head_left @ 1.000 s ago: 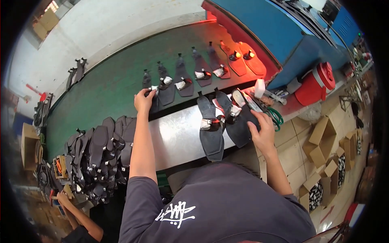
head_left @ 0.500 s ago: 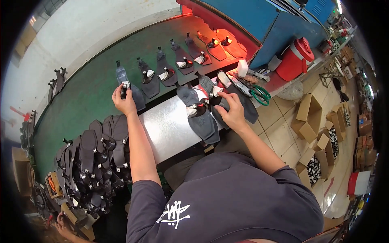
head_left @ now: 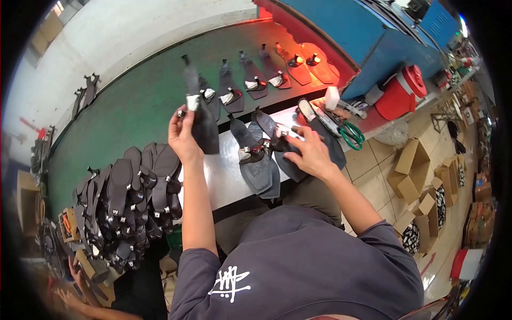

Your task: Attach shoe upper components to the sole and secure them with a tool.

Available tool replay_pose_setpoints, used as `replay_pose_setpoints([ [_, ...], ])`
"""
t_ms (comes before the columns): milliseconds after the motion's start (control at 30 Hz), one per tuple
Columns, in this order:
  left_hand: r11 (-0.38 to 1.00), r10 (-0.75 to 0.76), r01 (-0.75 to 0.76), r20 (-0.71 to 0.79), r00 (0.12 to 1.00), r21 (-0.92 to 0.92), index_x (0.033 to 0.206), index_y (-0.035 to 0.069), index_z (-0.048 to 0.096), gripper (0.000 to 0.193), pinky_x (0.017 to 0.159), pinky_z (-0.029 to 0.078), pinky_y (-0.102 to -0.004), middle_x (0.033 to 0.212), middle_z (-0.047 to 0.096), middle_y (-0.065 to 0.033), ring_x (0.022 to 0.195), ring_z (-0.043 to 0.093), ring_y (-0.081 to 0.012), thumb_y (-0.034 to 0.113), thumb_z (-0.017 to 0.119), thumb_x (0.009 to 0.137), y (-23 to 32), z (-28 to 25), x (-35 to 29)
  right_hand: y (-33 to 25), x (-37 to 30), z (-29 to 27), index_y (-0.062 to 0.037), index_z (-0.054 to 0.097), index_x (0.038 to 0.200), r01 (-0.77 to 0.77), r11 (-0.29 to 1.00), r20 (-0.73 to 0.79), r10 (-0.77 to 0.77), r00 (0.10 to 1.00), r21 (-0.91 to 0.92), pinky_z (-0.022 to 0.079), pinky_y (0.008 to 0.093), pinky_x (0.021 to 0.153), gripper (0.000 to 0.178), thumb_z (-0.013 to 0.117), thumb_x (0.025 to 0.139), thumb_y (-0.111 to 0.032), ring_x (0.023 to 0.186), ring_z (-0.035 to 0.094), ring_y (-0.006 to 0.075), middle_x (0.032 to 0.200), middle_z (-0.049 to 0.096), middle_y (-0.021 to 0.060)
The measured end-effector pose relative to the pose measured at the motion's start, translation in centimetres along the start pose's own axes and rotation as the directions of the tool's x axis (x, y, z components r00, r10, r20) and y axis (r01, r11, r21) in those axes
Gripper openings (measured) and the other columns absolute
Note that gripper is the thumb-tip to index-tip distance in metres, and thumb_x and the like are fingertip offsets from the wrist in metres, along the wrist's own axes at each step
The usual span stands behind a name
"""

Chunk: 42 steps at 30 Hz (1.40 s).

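Note:
My left hand [head_left: 186, 136] is closed on a dark sandal [head_left: 205, 130], gripping it by the strap near a white piece. The sandal is tilted and slightly blurred, above the boundary between the green bench and the metal plate [head_left: 226, 189]. My right hand [head_left: 314, 154] has its thumb and fingers apart, fingertips at the strap of another dark sandal [head_left: 266, 121] on the plate. Beside that one lies a grey-soled sandal [head_left: 257, 178] with a white wad under its strap, overlapping others. What lies beneath my right fingers is partly hidden.
Several sandals [head_left: 230, 101] stand in a row on the green bench [head_left: 133, 106], the far ones in red light. A big pile of dark sandals [head_left: 125, 181] is at left. Green-handled scissors [head_left: 351, 136] and a red cooler jug [head_left: 400, 88] sit right. Another person's hands [head_left: 74, 290] show lower left.
My left hand has lifted its sandal off the green bench and drawn it toward the metal plate. My right hand stays by the sandals there. The whole view has shifted slightly.

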<state>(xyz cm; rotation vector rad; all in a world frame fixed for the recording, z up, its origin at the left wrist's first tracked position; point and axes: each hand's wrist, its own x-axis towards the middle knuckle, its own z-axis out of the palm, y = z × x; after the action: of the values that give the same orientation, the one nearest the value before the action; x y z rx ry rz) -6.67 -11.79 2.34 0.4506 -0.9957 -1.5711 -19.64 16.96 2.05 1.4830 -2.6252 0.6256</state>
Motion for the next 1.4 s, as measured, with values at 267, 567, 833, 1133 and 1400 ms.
replay_pose_setpoints([
  [267,0.778,-0.566,0.624,0.351,0.746,-0.072,0.110,0.004,0.062,0.030,0.100,0.045,-0.0358,0.123,0.061,-0.0173,0.114,0.058,-0.0225,-0.007,0.063,0.082,3.3,3.5,-10.4,-1.2,3.2,-3.7,0.0006,0.054,0.115,-0.097,0.090,0.093,0.055,0.994,0.991,0.047,0.0280,0.085,0.029,0.063,0.091,-0.014,0.093,0.058,0.0132,0.110,0.061,0.0103],
  [567,0.747,-0.595,0.664,0.423,0.684,-0.022,0.103,0.003,0.067,0.027,0.096,0.048,-0.0348,0.125,0.059,-0.0209,0.114,0.058,-0.0253,-0.007,0.067,0.078,3.6,4.0,-11.6,-2.2,6.4,-7.0,-0.0051,0.051,0.095,-0.073,-0.346,0.100,0.060,0.993,0.935,0.042,0.0242,0.068,0.026,0.069,0.080,-0.014,0.072,0.049,0.0109,0.093,0.055,0.0049],
  [833,0.779,-0.600,0.626,0.344,0.722,0.045,0.112,-0.001,0.063,0.032,0.074,0.059,-0.0301,0.117,0.063,-0.0188,0.102,0.063,-0.0204,-0.005,0.066,0.079,5.0,1.4,-11.3,-3.4,3.0,-5.6,0.0004,0.057,0.097,0.080,0.548,0.035,-0.197,0.980,0.832,0.047,0.0303,0.072,0.034,0.078,0.070,-0.004,0.079,0.059,0.0198,0.093,0.060,0.0104],
  [1133,0.771,-0.593,0.637,0.383,0.708,0.016,0.113,-0.001,0.062,0.033,0.072,0.060,-0.0299,0.120,0.061,-0.0230,0.094,0.066,-0.0214,0.000,0.069,0.080,4.3,2.0,-10.8,-3.8,2.5,-4.7,-0.0014,0.062,0.120,0.108,0.583,-0.006,-0.175,0.985,0.805,0.049,0.0339,0.078,0.051,0.074,0.071,-0.005,0.087,0.064,0.0275,0.099,0.067,0.0149],
  [1400,0.750,-0.613,0.660,0.400,0.681,0.025,0.111,-0.002,0.063,0.033,0.071,0.060,-0.0290,0.120,0.060,-0.0244,0.095,0.066,-0.0216,-0.002,0.068,0.079,3.7,2.1,-10.8,-3.3,2.5,-4.3,-0.0010,0.064,0.116,0.136,0.574,-0.033,-0.186,0.982,0.807,0.049,0.0336,0.079,0.046,0.073,0.070,-0.003,0.086,0.064,0.0270,0.100,0.068,0.0137],
])
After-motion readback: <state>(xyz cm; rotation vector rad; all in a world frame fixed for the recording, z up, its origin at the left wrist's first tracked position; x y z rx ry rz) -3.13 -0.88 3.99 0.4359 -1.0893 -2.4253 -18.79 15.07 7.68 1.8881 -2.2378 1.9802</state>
